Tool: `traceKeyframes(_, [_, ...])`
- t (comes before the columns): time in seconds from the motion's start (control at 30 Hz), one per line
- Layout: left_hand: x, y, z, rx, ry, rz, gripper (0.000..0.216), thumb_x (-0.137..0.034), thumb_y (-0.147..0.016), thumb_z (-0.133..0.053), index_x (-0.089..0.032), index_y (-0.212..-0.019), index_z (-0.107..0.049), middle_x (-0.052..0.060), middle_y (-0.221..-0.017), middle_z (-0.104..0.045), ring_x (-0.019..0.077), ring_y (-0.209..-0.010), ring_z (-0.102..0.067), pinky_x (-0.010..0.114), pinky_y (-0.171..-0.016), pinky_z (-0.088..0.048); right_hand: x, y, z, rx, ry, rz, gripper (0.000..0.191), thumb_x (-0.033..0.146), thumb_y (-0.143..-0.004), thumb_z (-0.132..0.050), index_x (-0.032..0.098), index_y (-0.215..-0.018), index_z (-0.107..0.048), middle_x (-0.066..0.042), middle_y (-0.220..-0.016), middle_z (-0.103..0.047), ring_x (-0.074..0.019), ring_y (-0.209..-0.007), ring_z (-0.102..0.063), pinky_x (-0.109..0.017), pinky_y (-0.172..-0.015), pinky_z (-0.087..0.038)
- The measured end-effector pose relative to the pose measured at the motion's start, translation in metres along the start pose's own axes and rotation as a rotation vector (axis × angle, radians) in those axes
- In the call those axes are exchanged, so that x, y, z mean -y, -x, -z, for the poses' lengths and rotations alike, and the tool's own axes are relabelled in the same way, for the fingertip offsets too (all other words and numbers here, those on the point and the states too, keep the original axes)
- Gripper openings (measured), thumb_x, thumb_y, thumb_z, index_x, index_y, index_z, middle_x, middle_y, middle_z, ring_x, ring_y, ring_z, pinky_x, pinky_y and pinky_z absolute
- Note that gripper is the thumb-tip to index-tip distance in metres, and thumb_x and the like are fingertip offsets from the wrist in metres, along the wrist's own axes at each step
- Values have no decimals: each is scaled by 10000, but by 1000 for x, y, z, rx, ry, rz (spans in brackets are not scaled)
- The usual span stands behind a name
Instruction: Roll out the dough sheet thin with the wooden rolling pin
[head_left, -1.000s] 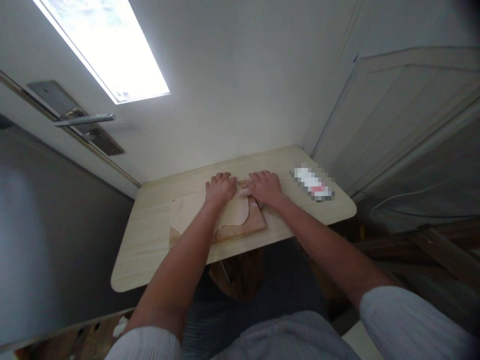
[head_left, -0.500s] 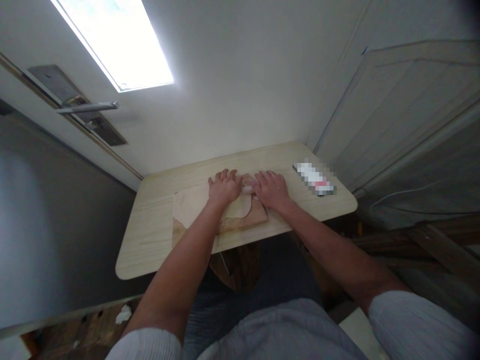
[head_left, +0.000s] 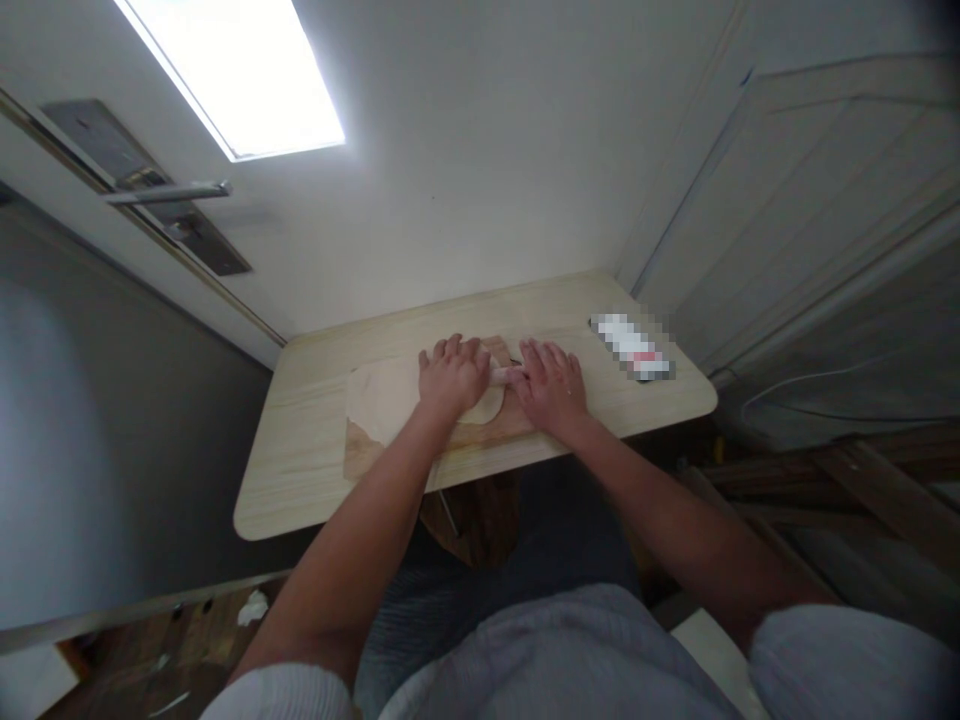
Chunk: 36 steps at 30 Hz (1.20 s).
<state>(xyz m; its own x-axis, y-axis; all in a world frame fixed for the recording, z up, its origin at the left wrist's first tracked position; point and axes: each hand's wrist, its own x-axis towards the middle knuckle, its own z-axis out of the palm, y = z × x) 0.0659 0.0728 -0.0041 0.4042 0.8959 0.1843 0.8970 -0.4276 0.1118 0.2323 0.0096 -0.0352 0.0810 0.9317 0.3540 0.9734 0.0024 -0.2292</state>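
1. Although the two hands partly cover the work, we can see a flat pale sheet (head_left: 382, 400) which lies on a wooden board (head_left: 364, 452), in the middle of the bench (head_left: 300, 450), close to its near edge.
2. The sheet leaves the wood bare at the board's near left corner, and also in a strip along its near edge.
3. We see the left hand (head_left: 454, 378) over the sheet, and a short visible part of a pale stick (head_left: 505, 376) comes out between it and the right hand (head_left: 553, 385).
4. The left fingers (head_left: 453, 345) point to the far edge of the bench, with small gaps between them; we cannot tell if they close around the stick.
5. The right fingers (head_left: 529, 356) are bent forward near the board's right edge, and their grip also we cannot tell.
6. Near the right edge of the bench we notice a long flat item (head_left: 632, 347), blurred by blocks.
7. Along the far edge stands a white door (head_left: 465, 150).
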Motion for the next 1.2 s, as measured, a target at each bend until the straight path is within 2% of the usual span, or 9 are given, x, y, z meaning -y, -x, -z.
traceKeyframes(0.23, [-3,16,-3,-42,14,6,524,-508,-1058,-227,-295,-1456,-493,77,-1587,-450,318,-1424,-400,573,-1166,-286,3,24,6,8,-7,7,643,523,-1048,-306,113,-1526,-437,-173,-1579,-435,-335,-1408,-371,-510,-1164,-244])
traceKeyframes(0.67, [-8,46,0,-27,90,-25,545,-511,-1055,-254,-300,-1530,-418,40,-1646,-375,300,-1516,-301,566,-1221,-221,9,68,14,-3,26,33,645,492,-1044,-332,155,-1593,-333,-162,-1617,-380,-353,-1498,-277,-601,-1195,-189])
traceKeyframes(0.9, [-12,71,2,-10,69,-25,556,-502,-1056,-256,-331,-1582,-322,8,-1631,-404,244,-1543,-265,499,-1260,-162,13,95,21,5,24,54,681,482,-1018,-405,178,-1616,-283,-166,-1624,-364,-368,-1520,-243,-651,-1190,-180])
traceKeyframes(1.07, [-13,85,2,-1,60,-38,562,-503,-1055,-273,-324,-1586,-321,5,-1634,-399,240,-1549,-252,504,-1270,-125,14,109,33,-9,20,69,614,471,-1009,-430,191,-1555,-402,-142,-1577,-443,-358,-1478,-311,-631,-1205,-133])
traceKeyframes(1.2, [-13,96,1,-10,69,-48,564,-504,-1058,-270,-308,-1583,-335,16,-1640,-388,244,-1549,-256,516,-1273,-117,9,99,46,-53,-41,32,434,474,-996,-453,237,-1313,-629,-125,-1365,-632,-336,-1295,-486,-568,-1187,-181])
